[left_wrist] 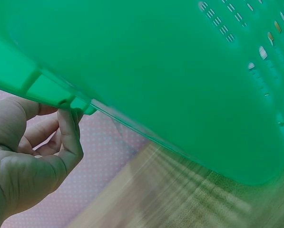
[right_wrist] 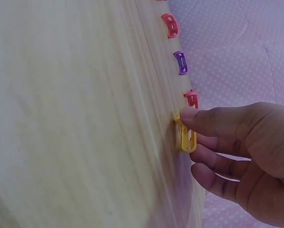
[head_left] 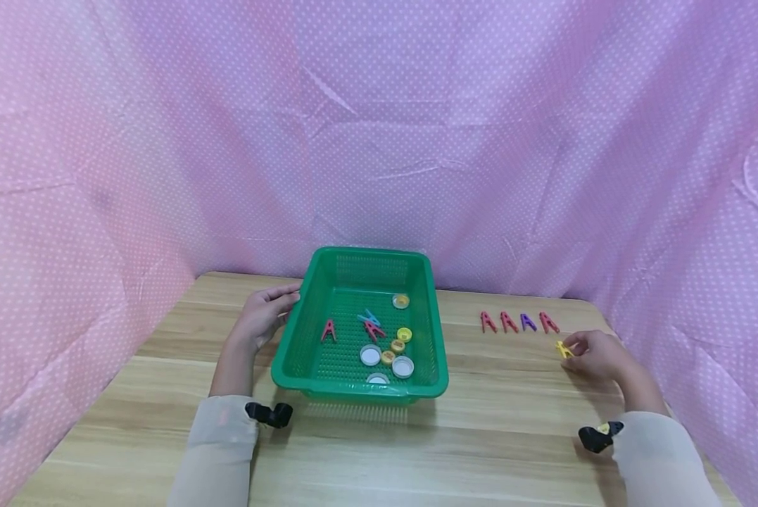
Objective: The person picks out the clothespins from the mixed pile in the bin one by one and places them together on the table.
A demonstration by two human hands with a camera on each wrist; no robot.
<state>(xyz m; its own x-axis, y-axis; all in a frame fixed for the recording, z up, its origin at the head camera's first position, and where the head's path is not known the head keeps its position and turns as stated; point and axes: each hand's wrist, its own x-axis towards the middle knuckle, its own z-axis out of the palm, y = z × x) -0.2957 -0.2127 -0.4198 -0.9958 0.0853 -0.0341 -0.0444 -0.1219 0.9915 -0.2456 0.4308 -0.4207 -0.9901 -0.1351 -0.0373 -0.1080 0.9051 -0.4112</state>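
A green plastic basket [head_left: 440, 331] sits at mid-table, and my left hand [head_left: 261, 318] grips its left rim. In the left wrist view, the thumb and fingers of the left hand [left_wrist: 42, 147] pinch the rim of the basket [left_wrist: 132, 71]. Over at the right, my right hand [head_left: 597, 354] holds a yellow clothespin [head_left: 564, 349] between thumb and fingers. The right wrist view shows the yellow clothespin [right_wrist: 188, 137] pinched, close to the tabletop. Beyond it stands a row of clothespins, red ones [head_left: 509, 322] and one purple [head_left: 528, 322].
Inside the basket lie pink clothespins [head_left: 329, 330], a blue clothespin [head_left: 370, 318], yellow bottle caps [head_left: 405, 334] and pale round lids [head_left: 370, 355]. The wooden table [head_left: 480, 436] meets a pink dotted curtain [head_left: 379, 141] behind and at the sides.
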